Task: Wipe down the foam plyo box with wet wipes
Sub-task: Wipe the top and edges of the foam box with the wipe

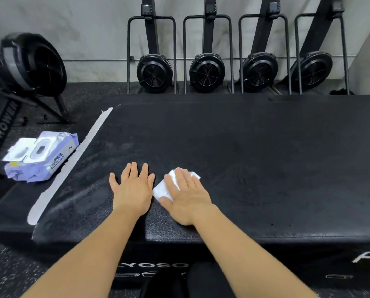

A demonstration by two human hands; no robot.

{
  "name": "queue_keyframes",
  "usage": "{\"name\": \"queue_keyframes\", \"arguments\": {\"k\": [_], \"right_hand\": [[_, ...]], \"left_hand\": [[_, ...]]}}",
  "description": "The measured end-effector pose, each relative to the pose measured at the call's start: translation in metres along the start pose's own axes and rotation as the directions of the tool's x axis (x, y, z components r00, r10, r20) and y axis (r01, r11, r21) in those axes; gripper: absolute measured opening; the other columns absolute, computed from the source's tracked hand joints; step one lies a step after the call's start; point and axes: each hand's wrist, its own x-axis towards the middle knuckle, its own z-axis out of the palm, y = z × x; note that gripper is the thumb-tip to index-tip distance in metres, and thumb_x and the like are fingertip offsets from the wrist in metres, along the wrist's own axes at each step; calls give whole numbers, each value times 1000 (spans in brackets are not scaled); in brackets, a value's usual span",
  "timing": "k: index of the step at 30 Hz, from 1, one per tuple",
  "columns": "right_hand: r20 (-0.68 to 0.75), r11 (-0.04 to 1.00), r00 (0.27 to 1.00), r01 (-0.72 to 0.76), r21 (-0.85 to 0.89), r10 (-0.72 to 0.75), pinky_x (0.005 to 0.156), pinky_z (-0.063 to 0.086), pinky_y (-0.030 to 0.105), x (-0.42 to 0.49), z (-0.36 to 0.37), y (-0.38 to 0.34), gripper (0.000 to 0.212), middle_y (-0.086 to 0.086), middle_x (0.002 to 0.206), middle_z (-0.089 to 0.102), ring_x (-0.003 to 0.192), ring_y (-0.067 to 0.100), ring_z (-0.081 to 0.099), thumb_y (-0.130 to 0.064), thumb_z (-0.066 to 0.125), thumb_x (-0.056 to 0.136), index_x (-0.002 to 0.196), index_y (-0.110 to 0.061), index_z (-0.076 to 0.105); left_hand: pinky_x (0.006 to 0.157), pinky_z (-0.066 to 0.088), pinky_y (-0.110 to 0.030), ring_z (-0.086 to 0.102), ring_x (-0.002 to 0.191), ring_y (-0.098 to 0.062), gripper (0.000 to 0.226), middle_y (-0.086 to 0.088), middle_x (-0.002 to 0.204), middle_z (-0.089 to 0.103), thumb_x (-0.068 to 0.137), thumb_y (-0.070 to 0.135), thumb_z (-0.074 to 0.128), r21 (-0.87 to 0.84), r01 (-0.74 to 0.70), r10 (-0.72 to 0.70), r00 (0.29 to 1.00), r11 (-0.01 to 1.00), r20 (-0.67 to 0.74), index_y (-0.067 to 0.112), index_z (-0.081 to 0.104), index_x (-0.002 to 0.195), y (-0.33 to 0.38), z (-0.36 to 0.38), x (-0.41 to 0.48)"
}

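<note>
Right hand [187, 196] pressing wipe [161, 190], plyo box [255, 147] front lettered "LYOSO"

The wipe [161, 190] is largely covered by the right hand [188, 201]; the box [266, 168] is cut off at the right edge.

Foam plyo box [255, 158]: black, textured top, lying flat and wide; I read partial white lettering on its near side. Wet wipe [161, 189]: white, crumpled, on the box top near the front edge, pressed flat under my right hand [186, 196]. Wet wipes pack [40, 157]: lavender, white flip lid open, lying left of the box, lower down.
</note>
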Motion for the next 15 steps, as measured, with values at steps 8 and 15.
{"name": "queue_keyframes", "arguments": {"k": [8, 15], "right_hand": [[-111, 990, 984, -135, 25, 137, 118, 9, 41, 24, -32, 91, 60, 4, 157, 8, 143, 24, 6, -54, 25, 100, 151, -27, 13], [-23, 931, 934, -354, 88, 358, 119, 0, 41, 25, -44, 120, 66, 10, 162, -13, 149, 26, -13, -51, 19, 102, 156, -22, -4]], "left_hand": [[116, -2, -56, 2, 149, -20, 56, -4, 162, 11, 101, 47, 6, 14, -1, 1, 1000, 1000, -3, 29, 14, 153, -3, 4, 2], [116, -2, -56, 3, 149, -21, 56, -6, 161, 13, 101, 46, 6, 12, -10, 10, 1000, 1000, -17, 27, 17, 153, -2, 7, 4]]}}
